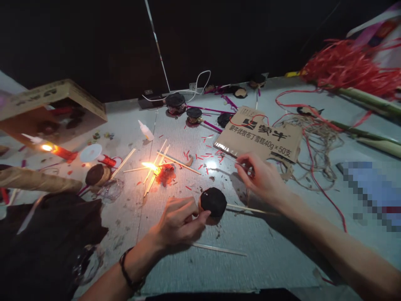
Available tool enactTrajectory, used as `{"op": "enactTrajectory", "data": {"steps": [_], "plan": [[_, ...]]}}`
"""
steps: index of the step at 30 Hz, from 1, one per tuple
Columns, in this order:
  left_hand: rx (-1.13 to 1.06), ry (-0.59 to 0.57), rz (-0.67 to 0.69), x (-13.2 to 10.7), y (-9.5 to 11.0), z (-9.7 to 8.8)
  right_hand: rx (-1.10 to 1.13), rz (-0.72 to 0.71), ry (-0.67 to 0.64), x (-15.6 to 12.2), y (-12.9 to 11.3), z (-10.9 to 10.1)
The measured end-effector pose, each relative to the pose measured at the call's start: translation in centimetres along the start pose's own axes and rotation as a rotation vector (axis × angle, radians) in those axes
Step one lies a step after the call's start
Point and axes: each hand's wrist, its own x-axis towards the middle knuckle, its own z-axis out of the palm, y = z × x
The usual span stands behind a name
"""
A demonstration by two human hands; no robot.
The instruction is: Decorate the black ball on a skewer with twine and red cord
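Note:
My left hand [183, 219] grips the side of a small round drum [213, 203] with a black top, thumb and fingers closed at its left edge. A pale wooden stick [247, 208] runs from the drum to the right. My right hand [261, 175] is raised above that stick, with thumb and fingertips nearly together. Something thin and pale seems to extend left from these fingertips, too faint to name. A clear thin rod [219, 249] lies in front of the drum. Beyond my left hand, a flame [151, 166] burns beside red melted wax [166, 174] and several wooden sticks [178, 162].
A flattened cardboard piece [260, 138] and tangled twine [322, 146] lie right, near red plastic strands [351, 69]. Another flame [47, 148] burns at left by a cardboard box [90, 102]. Black cloth [53, 242] lies front left. Similar drums [175, 102] stand behind, near a white bottle [145, 131].

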Motion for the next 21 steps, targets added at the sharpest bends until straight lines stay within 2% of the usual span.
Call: {"op": "enactTrajectory", "data": {"steps": [5,10,12,17,21], "plan": [[0.037,0.026,-0.020,-0.1,0.0,0.2,0.056,0.032,-0.010,-0.1,-0.6,0.1],[0.057,-0.023,-0.210,-0.2,-0.1,0.5,0.206,0.100,-0.046,-0.4,-1.5,0.3],[0.104,-0.050,-0.253,-0.2,-0.1,0.6,0.316,0.162,-0.049,-0.4,-1.7,0.5],[0.168,-0.110,-0.290,-0.1,0.0,0.6,0.790,0.369,-0.147,0.0,-1.9,0.5],[0.075,-0.164,-0.338,-0.2,0.0,0.7,0.935,0.476,-0.229,0.0,-2.0,0.5]]}}
